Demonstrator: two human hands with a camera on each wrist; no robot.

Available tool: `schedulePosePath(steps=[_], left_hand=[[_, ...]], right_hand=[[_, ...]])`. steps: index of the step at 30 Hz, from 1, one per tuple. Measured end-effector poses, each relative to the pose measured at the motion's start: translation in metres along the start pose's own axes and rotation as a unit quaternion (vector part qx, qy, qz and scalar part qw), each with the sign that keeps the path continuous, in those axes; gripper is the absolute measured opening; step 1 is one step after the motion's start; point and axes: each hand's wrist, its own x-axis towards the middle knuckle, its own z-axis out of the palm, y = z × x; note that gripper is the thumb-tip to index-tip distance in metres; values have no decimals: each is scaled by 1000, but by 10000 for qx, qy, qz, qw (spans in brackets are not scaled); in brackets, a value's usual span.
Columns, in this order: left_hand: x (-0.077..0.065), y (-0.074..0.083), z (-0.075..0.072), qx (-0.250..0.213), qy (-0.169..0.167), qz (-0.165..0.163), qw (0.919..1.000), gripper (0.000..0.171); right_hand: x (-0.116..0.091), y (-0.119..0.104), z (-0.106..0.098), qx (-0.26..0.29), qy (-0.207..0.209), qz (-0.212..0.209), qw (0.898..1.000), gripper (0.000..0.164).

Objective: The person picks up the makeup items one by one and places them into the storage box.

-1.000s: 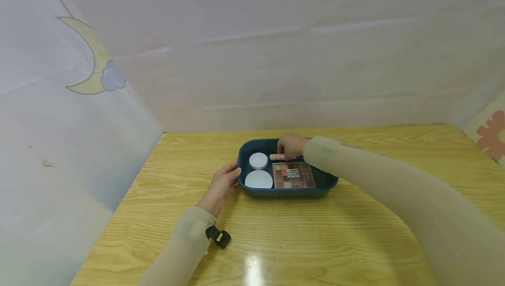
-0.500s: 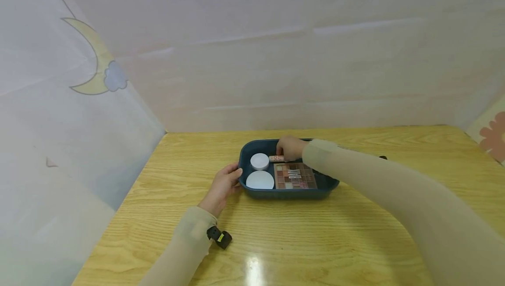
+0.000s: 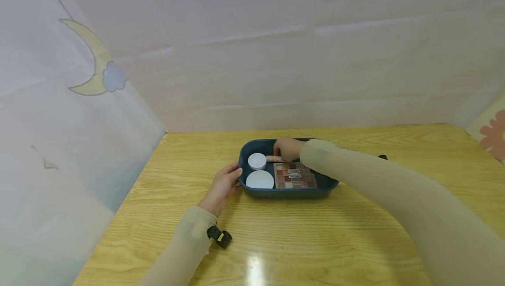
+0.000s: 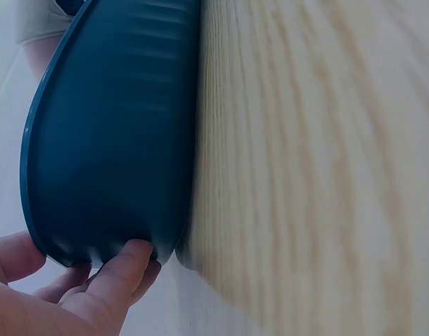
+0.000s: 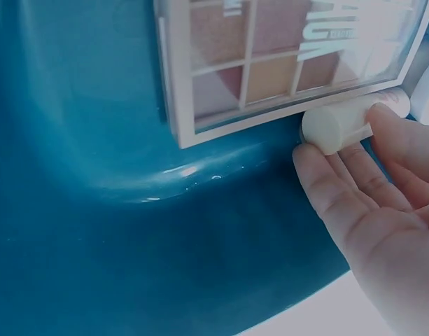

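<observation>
A dark blue plastic tray (image 3: 288, 193) stands on the wooden table. My left hand (image 3: 222, 187) grips its left end, thumb at the rim and fingers against the outer wall; the left wrist view shows this hold (image 4: 95, 287). Inside the tray my right hand (image 3: 289, 148) pinches a small pink cosmetic tube (image 3: 273, 159) with red lettering. In the right wrist view the tube (image 5: 333, 126) lies along the edge of an eyeshadow palette (image 5: 235, 63), thumb on one side and fingers on the other. Left of the tube sit a small white round jar (image 3: 257, 160) and a larger white round container (image 3: 259, 180).
The yellowish wooden table (image 3: 315, 242) extends around the tray. A small black object (image 3: 382, 157) shows behind the right sleeve (image 3: 378, 180). Behind the table hangs a pale backdrop (image 3: 296, 71) with a moon print.
My right hand has slid slightly left with the tube, bringing its end closer to the small white jar. The left hand keeps its hold on the tray.
</observation>
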Motion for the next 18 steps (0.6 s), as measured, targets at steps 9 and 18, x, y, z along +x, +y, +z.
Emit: schedulePosePath(steps=[9, 18], left_hand=[[1, 0, -2, 34, 91, 62, 9999, 40], [1, -1, -4, 90, 64, 74, 9999, 41]], right_hand=[[1, -5, -1, -27, -29, -142, 9999, 25], [-3, -13, 3, -485, 250, -160, 9984, 12]])
